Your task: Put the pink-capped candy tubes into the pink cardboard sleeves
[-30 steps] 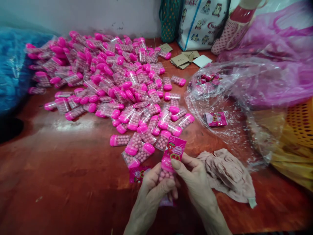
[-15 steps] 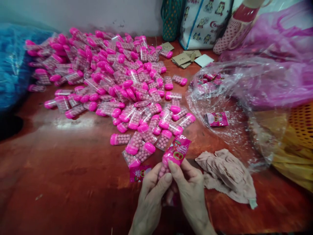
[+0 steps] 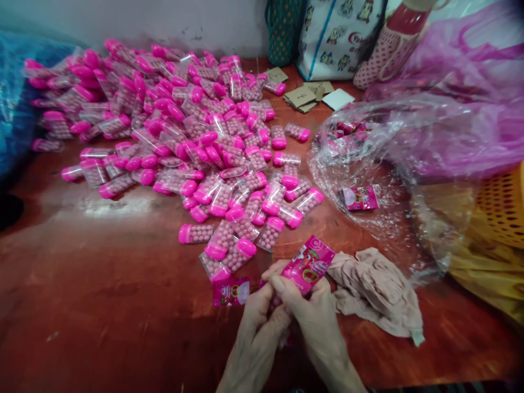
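Observation:
Both hands are closed together on one small clear container of pink balls (image 3: 275,301), mostly hidden by the fingers. A glossy magenta printed sleeve (image 3: 311,261) sticks out from its far end, tilted up to the right. My left hand (image 3: 258,322) grips the near left part of the container. My right hand (image 3: 313,316) pinches the sleeve with its thumb on top. Another printed sleeve (image 3: 231,292) lies flat on the table just left of the hands. Beyond them spreads a large heap of pink-capped candy containers (image 3: 221,199).
A crumpled beige cloth (image 3: 379,292) lies right of the hands. Behind it is a clear plastic bag (image 3: 327,158) with a printed sleeve (image 3: 361,198) at it. Cardboard pieces (image 3: 301,98), a white printed bag (image 3: 339,38) and a yellow basket (image 3: 501,207) stand farther off; blue plastic (image 3: 20,103) is at left.
The sleeve in my hands has turned to lean farther right, and my right hand has shifted its hold. The whole view has slid slightly, moving the table things left.

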Motion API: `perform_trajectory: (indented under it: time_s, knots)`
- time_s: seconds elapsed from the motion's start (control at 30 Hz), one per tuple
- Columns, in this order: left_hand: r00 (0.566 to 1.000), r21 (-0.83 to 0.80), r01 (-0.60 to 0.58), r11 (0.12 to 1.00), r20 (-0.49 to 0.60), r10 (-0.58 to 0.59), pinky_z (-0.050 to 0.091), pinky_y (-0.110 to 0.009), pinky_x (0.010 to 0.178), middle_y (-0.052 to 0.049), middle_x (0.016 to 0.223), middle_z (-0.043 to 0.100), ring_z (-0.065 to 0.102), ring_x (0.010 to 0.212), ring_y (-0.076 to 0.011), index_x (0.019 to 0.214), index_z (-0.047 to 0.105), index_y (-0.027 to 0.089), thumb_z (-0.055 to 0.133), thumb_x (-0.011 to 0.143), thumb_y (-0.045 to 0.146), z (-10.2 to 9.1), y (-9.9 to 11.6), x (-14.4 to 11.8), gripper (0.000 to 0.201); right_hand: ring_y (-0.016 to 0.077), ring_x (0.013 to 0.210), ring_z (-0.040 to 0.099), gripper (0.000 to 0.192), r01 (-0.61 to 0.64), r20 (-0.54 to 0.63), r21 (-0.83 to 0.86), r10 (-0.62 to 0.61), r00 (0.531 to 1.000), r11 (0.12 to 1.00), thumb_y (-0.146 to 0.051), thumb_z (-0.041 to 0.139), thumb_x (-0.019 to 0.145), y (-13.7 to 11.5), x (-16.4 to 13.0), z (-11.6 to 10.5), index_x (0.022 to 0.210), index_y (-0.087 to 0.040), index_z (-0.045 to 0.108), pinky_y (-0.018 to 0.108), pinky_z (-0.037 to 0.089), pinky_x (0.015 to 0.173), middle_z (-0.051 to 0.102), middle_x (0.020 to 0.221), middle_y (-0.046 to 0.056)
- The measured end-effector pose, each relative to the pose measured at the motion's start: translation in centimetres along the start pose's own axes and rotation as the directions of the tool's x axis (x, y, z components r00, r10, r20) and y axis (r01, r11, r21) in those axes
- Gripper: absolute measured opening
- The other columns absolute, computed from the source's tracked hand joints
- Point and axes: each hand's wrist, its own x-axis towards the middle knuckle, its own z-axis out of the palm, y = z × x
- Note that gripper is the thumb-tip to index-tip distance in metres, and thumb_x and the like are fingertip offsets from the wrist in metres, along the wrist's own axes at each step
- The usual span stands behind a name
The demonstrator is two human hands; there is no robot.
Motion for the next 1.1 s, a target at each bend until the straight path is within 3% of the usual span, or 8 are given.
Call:
perform_trajectory:
  time_s: [0.1, 0.17, 0.3, 0.57, 0.7, 0.8, 0.93, 1.1]
  knots:
    - [0.998, -0.049, -0.012, 0.999, 0.06, 0.015, 0.026, -0.019, 0.042, 0.006, 0.055, 0.044, 0.033, 0.045, -0.006, 0.091, 0.063, 0.017, 0.063, 0.079, 0.034, 0.3, 0.0, 0.5, 0.021, 0.0092, 0.039, 0.051, 0.028, -0.043, 0.052, 0.021, 0.042, 0.998, 0.999, -0.037, 0.069, 0.074, -0.1, 0.0, -0.6, 0.089, -0.013, 0.071, 0.017, 0.042, 0.033, 0.06, 0.056, -0.001]
    - [0.993, -0.08, 0.003, 0.997, 0.122, 0.007, 0.022, -0.018, 0.041, 0.005, 0.055, 0.045, 0.031, 0.044, -0.0051, 0.081, 0.059, 0.016, 0.06, 0.082, 0.032, 0.3, 0.3, 0.8, 0.016, 0.0097, 0.045, 0.055, 0.03, -0.024, 0.076, 0.094, 0.017, 0.997, 0.995, -0.038, 0.072, 0.072, -0.2, 0.1, -1.2, 0.092, -0.015, 0.071, 0.017, 0.046, 0.039, 0.065, 0.061, 0.0]
    - [0.982, -0.049, 0.002, 0.999, 0.189, 0.007, 0.017, -0.018, 0.041, 0.005, 0.055, 0.043, 0.024, 0.044, -0.004, 0.074, 0.055, 0.014, 0.054, 0.086, 0.028, 0.1, 0.8, 1.0, 0.018, 0.0121, 0.059, 0.061, 0.023, 0.063, -0.003, 0.104, -0.063, 0.998, 0.993, -0.038, 0.072, 0.073, -0.4, 0.2, -1.8, 0.079, -0.016, 0.072, 0.019, 0.051, 0.055, 0.07, 0.068, 0.003]
    - [0.998, 0.074, -0.025, 0.997, -0.059, 0.03, 0.033, -0.019, 0.049, 0.002, 0.064, 0.048, 0.042, 0.057, -0.0103, 0.088, 0.063, 0.016, 0.062, 0.079, 0.033, -0.5, 0.1, 0.3, 0.019, 0.0119, 0.06, 0.061, 0.018, 0.053, -0.042, 0.038, -0.051, 0.998, 0.998, -0.033, 0.072, 0.075, 1.1, -0.3, -1.2, 0.084, -0.017, 0.072, 0.02, 0.05, 0.057, 0.07, 0.07, 0.002]
    - [0.998, 0.144, -0.045, 0.989, -0.038, 0.051, 0.038, -0.022, 0.055, 0.001, 0.064, 0.05, 0.045, 0.06, -0.0127, 0.086, 0.065, 0.016, 0.063, 0.078, 0.035, 0.0, 0.5, 0.5, 0.021, 0.0133, 0.064, 0.063, 0.022, 0.002, 0.018, 0.232, -0.007, 1.0, 0.973, -0.03, 0.077, 0.069, 1.1, 0.2, -1.8, 0.085, -0.017, 0.071, 0.021, 0.051, 0.06, 0.071, 0.073, 0.002]
    - [0.997, 0.285, -0.056, 0.957, -0.027, 0.067, 0.04, -0.024, 0.061, -0.001, 0.068, 0.055, 0.049, 0.066, -0.0153, 0.082, 0.066, 0.017, 0.062, 0.078, 0.035, 0.1, 0.9, 0.3, 0.019, 0.0126, 0.059, 0.062, 0.022, 0.032, -0.051, 0.286, -0.018, 0.999, 0.958, -0.029, 0.078, 0.067, 0.8, 0.5, -2.1, 0.084, -0.017, 0.07, 0.021, 0.051, 0.058, 0.07, 0.07, 0.001]
    - [0.999, 0.392, -0.038, 0.919, 0.004, 0.04, 0.04, -0.025, 0.065, -0.001, 0.069, 0.056, 0.05, 0.07, -0.0162, 0.076, 0.066, 0.019, 0.061, 0.078, 0.036, 0.1, 0.7, -0.1, 0.018, 0.0117, 0.051, 0.059, 0.012, 0.106, -0.109, 0.168, -0.089, 0.99, 0.98, -0.027, 0.073, 0.071, 0.1, 0.5, -1.9, 0.074, -0.017, 0.068, 0.021, 0.05, 0.052, 0.066, 0.062, -0.001]
    - [0.998, 0.18, -0.006, 0.984, 0.068, -0.006, 0.033, -0.022, 0.051, 0.002, 0.057, 0.049, 0.043, 0.054, -0.0106, 0.086, 0.064, 0.016, 0.059, 0.08, 0.039, 0.8, 0.3, 0.1, 0.024, 0.0113, 0.043, 0.052, 0.021, 0.041, -0.096, -0.078, -0.049, 0.994, 0.996, -0.034, 0.067, 0.075, 0.2, -0.1, -1.4, 0.076, -0.014, 0.069, 0.02, 0.044, 0.04, 0.059, 0.052, -0.001]
